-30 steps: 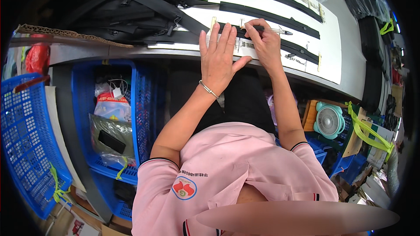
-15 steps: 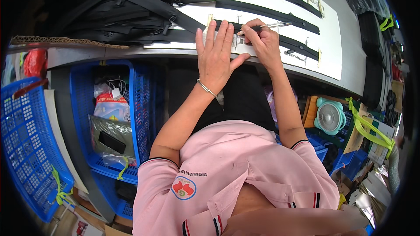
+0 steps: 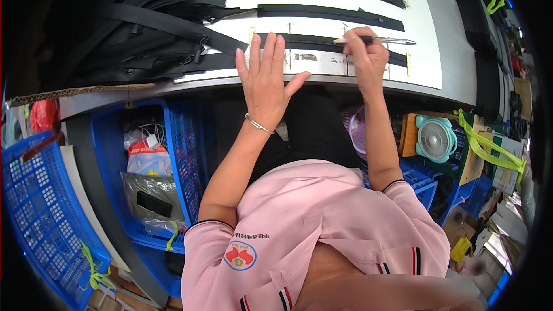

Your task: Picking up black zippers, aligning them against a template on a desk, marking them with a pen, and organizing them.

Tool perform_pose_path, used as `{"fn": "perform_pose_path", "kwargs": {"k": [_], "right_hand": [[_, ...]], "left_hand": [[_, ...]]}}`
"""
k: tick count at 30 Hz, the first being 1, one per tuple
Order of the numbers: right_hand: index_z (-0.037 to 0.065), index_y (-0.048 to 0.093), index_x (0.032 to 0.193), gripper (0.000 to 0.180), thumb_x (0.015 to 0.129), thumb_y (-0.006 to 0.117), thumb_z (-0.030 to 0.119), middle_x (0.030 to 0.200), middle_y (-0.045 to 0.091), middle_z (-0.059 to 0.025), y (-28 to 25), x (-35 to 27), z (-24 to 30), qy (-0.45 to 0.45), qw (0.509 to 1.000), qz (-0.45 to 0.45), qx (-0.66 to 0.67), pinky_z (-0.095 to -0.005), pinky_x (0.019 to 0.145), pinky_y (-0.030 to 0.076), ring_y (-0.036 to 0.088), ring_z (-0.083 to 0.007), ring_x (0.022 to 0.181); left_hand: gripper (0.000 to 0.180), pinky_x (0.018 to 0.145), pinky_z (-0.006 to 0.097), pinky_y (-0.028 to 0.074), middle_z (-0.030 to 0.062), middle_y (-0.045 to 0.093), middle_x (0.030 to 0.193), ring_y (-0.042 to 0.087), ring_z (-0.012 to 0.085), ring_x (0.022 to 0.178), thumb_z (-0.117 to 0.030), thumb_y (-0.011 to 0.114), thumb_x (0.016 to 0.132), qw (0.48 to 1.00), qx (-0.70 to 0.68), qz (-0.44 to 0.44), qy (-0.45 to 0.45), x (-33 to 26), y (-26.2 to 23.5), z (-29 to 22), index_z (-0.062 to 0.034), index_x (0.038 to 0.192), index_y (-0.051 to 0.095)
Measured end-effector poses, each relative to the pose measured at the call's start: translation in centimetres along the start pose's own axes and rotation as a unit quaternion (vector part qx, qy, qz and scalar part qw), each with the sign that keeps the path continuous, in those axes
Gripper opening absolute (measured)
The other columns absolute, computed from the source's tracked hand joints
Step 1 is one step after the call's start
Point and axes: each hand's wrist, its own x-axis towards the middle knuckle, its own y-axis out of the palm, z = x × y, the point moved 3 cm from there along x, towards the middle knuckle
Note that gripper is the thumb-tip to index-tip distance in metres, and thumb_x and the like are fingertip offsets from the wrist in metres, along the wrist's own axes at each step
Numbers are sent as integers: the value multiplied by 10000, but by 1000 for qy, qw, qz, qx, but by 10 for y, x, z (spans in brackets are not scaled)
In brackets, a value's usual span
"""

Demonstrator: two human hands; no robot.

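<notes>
- The left hand (image 3: pixel 265 78) is lying flat and released, fingers spread, pressing on a black strip (image 3: pixel 328 43) near the front edge of the tabletop (image 3: pixel 455 52).
- The right hand (image 3: pixel 364 57) is gripping a pen (image 3: pixel 374 40), its tip pointing toward the tabletop's right edge, just above the same strip.
- More black strips (image 3: pixel 328 10) are lying parallel on a white board (image 3: pixel 420 17) farther back.

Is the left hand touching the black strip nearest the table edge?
Touching. In the head view the left hand lies flat, fingertips overlapping the black strip; the right hand holds a pen.
</notes>
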Motion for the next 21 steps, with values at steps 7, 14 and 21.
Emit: {"fn": "perform_pose_path", "kwargs": {"k": [7,14,21], "right_hand": [[44,681,940,144,997,644,170,723,610,19,-25,5,-27,31,997,-12,-76,-208,598,371,491,-41,656],[29,686,959,141,992,645,160,724,615,8,-26,7,-24,54,995,-17,-79,-209,604,390,514,-47,669],[2,690,907,189,972,676,180,640,631,-10,-23,7,-28,22,996,-40,-72,-224,550,442,561,-41,583]], "left_hand": [[823,1184,586,195,129,519,1477,396,360,1432,-519,767,823,1000,-2,13,7,1,1,0,-2,1418,529],[924,1198,639,119,137,372,1604,270,372,1518,-541,745,830,998,-32,52,22,5,5,-32,-20,1517,414],[812,1188,633,164,120,521,1470,434,291,1398,-525,727,847,989,-103,74,72,14,33,-72,-23,1446,507]]}}
